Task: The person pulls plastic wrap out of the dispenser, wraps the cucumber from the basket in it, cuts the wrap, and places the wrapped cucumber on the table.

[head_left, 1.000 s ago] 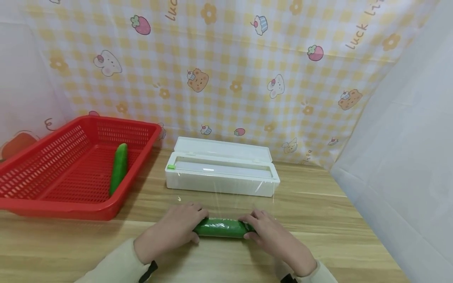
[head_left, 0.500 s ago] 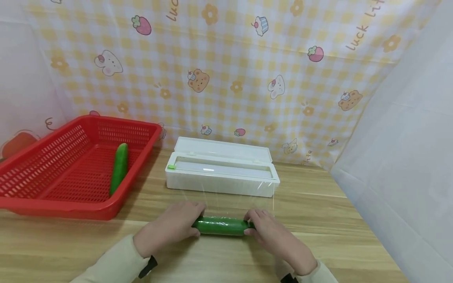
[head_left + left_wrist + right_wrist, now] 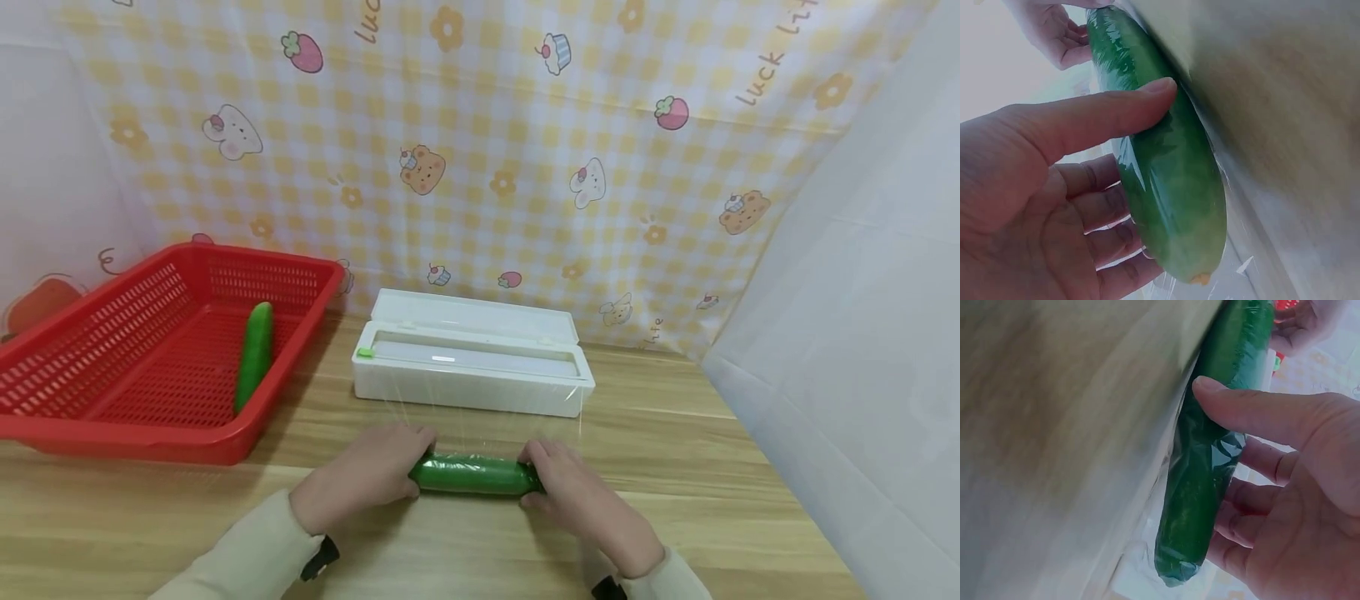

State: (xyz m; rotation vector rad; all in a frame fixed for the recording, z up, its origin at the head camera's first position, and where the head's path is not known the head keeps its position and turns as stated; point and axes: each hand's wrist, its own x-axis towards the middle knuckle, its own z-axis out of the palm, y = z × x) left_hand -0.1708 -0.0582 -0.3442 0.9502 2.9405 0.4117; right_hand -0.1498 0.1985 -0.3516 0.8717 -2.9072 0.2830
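The left grip [image 3: 371,471] and right grip [image 3: 572,492] hid the ends of the wrapped cucumber [image 3: 474,475] from the head view, whose left edge cropped the red basket [image 3: 150,442] (its bottom edge, both sleeves [image 3: 243,546]). Both wrist views blurred the worktop [image 3: 1279,119].

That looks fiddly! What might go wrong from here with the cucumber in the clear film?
The clear film runs from the held cucumber to the white box, so a hard pull might tear it or drag the box. It looks creased near the right hand, so wrinkles might get trapped. If the left hand turned its end unevenly, the wrap might skew.
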